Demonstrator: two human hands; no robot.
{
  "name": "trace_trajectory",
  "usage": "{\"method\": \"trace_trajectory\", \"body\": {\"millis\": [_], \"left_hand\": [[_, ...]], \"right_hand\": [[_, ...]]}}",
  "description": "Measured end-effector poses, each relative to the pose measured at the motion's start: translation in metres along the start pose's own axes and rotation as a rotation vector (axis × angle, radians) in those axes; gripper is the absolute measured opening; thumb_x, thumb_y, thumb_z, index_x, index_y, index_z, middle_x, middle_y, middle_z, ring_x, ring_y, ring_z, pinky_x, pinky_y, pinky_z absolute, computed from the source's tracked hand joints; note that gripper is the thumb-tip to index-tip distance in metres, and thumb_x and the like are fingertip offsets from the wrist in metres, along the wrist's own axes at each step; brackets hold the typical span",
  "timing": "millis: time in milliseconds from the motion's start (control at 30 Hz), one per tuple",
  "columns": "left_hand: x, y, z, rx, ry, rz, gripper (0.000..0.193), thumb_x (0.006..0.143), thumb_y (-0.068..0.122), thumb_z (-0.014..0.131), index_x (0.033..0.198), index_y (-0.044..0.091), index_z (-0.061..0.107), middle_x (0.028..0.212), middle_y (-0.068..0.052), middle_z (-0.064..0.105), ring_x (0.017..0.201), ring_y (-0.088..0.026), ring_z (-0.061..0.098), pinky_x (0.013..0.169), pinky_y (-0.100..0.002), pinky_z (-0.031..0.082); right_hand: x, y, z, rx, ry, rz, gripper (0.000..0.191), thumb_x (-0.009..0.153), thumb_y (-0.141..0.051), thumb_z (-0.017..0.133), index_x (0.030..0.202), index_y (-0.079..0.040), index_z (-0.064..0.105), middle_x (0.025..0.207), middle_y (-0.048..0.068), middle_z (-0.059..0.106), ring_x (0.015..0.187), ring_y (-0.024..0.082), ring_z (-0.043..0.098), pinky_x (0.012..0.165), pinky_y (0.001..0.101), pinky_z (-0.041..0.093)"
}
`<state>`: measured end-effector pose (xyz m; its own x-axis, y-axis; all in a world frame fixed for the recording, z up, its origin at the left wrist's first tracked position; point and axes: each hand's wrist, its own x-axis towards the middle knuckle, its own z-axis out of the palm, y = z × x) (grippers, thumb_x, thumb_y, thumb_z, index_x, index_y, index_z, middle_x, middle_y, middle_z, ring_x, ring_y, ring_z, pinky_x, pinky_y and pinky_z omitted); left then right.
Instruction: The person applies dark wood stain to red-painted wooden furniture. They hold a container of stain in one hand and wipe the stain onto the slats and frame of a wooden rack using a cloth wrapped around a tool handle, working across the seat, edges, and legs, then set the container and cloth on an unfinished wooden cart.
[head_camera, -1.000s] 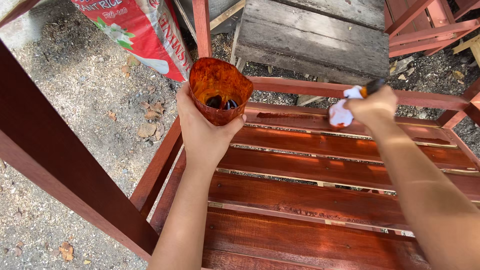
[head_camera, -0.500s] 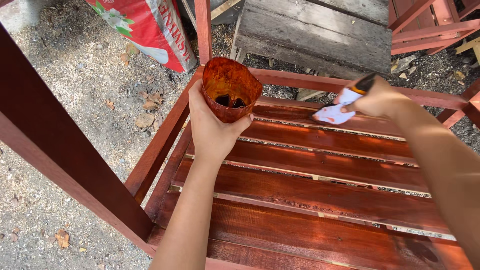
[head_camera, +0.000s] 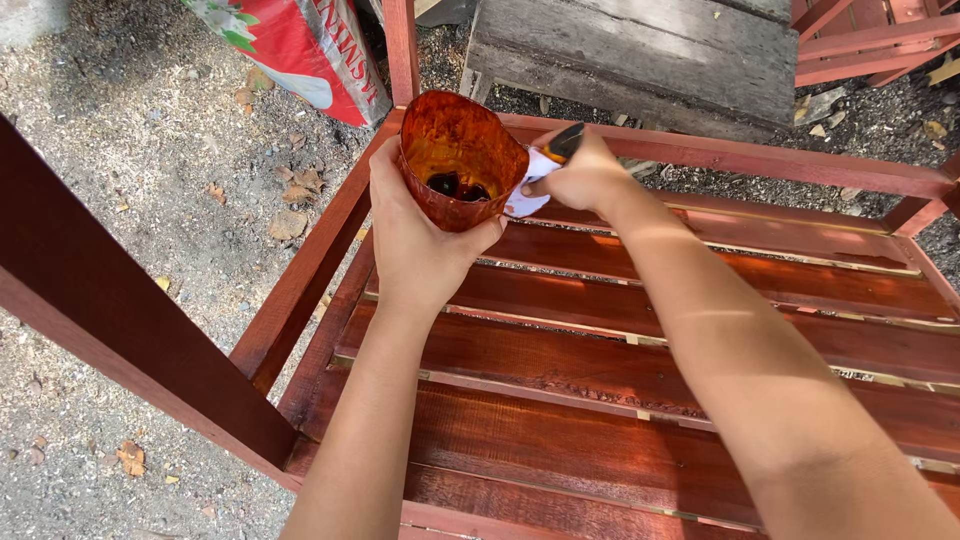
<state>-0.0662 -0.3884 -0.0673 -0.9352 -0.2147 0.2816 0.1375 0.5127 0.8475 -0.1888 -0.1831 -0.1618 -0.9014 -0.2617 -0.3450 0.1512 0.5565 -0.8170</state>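
Note:
My left hand (head_camera: 425, 238) grips a cut-off plastic cup (head_camera: 458, 160) stained orange-brown, with a little dark stain pooled at its bottom. My right hand (head_camera: 580, 175) holds a paintbrush (head_camera: 545, 165) with a dark and orange handle, partly wrapped in something white; its head sits right against the cup's rim on the right side, the bristles hidden behind the cup. Both hands hover over a red-brown stained wooden slatted frame (head_camera: 640, 350), like a bed or bench base.
A thick red-brown post (head_camera: 130, 340) crosses the lower left. A red and white printed sack (head_camera: 310, 45) leans at the top. Weathered grey planks (head_camera: 640, 50) lie beyond the frame. More red frames (head_camera: 880, 35) stand top right. Gravel ground with dry leaves (head_camera: 150, 160) lies left.
My right hand has moved left with the brush, from over the far slat to the cup's rim. The cup has tilted and shifted slightly in my left hand.

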Motion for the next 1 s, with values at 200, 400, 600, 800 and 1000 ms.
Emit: {"method": "trace_trajectory", "body": {"millis": [200,400,600,800,1000], "left_hand": [[0.003,0.015,-0.009,0.000,-0.015,-0.004,0.098,0.060,0.014,0.098,0.138,0.000,0.041,0.133,-0.017,0.056,0.128,-0.032,0.058,0.111,-0.041,0.046],[0.004,0.017,-0.021,-0.013,-0.021,0.016,0.099,0.060,0.014,0.098,0.139,0.000,0.042,0.134,-0.017,0.056,0.129,-0.033,0.059,0.112,-0.042,0.046],[0.003,0.015,-0.026,0.028,0.000,0.014,0.101,0.058,0.017,0.100,0.139,-0.001,0.041,0.133,-0.018,0.056,0.128,-0.034,0.057,0.110,-0.043,0.045],[0.000,0.006,-0.024,-0.021,0.016,0.027,0.102,0.060,0.015,0.098,0.143,-0.001,0.040,0.136,-0.017,0.056,0.131,-0.033,0.057,0.114,-0.042,0.045],[0.000,0.003,-0.018,-0.050,0.012,0.054,0.101,0.062,0.014,0.098,0.142,-0.001,0.038,0.136,-0.017,0.053,0.130,-0.033,0.056,0.114,-0.042,0.045]], "right_hand": [[-0.087,0.058,-0.114,-0.134,0.023,0.169,0.031,0.074,-0.009,0.086,0.104,-0.014,0.081,0.098,0.002,0.079,0.089,0.011,0.070,0.081,0.0297,0.055],[-0.146,0.111,-0.202,-0.363,0.145,0.298,0.034,0.073,-0.008,0.089,0.107,-0.009,0.083,0.103,0.008,0.081,0.091,0.022,0.072,0.080,0.0380,0.055],[-0.122,0.118,-0.175,0.150,0.521,0.174,0.027,0.082,0.002,0.084,0.104,0.003,0.068,0.107,0.014,0.076,0.091,0.023,0.075,0.075,0.0346,0.062],[-0.015,0.042,0.006,0.451,0.633,0.053,0.044,0.072,0.001,0.087,0.105,0.001,0.058,0.099,0.014,0.073,0.086,0.026,0.076,0.064,0.0365,0.065],[-0.031,0.019,0.006,0.308,0.502,0.269,0.030,0.077,-0.006,0.082,0.102,0.002,0.068,0.098,0.011,0.074,0.081,0.023,0.076,0.058,0.0378,0.064]]}}
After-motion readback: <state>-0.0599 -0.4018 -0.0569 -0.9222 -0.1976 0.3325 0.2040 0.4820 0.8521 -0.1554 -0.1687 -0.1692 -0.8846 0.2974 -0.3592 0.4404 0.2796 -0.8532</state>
